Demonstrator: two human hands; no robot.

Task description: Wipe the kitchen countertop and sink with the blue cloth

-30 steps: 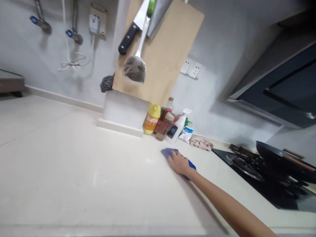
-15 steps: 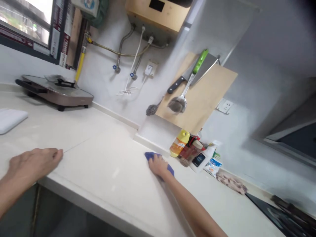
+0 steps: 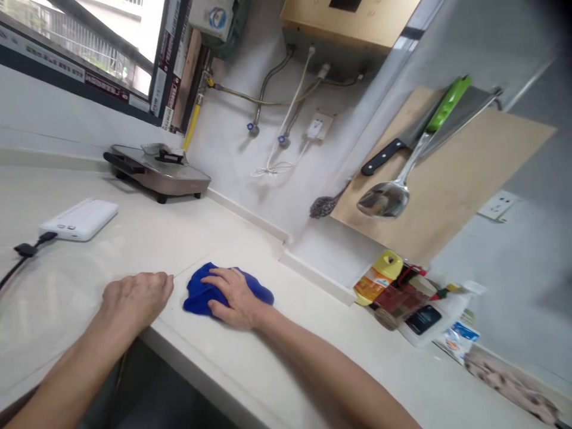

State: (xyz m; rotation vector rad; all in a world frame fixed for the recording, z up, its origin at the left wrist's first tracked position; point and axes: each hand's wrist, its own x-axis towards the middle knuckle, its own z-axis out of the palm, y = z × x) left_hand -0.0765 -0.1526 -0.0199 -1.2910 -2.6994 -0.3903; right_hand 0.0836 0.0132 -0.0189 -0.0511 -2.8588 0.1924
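A blue cloth (image 3: 199,292) lies crumpled on the white countertop (image 3: 286,357). My right hand (image 3: 235,298) presses down on it from above, fingers bent over the fabric, which sticks out on both sides of the hand. Left of the cloth, my left hand (image 3: 136,298) rests as a closed fist by the counter's front edge, apart from the cloth. No object shows in that fist, though its underside is hidden.
A white power bank (image 3: 83,219) with a black cable and a lidded electric pan (image 3: 161,176) stand at the left. Along the wall are a yellow bottle (image 3: 379,277), a white bottle (image 3: 433,319) and a crumpled cloth (image 3: 509,387). A cutting board (image 3: 473,173) hangs behind knives and a turner (image 3: 388,198).
My right hand has brought the blue cloth left along the counter, close to my left hand, and more of the cloth shows. The view has turned left, revealing the power bank's cable.
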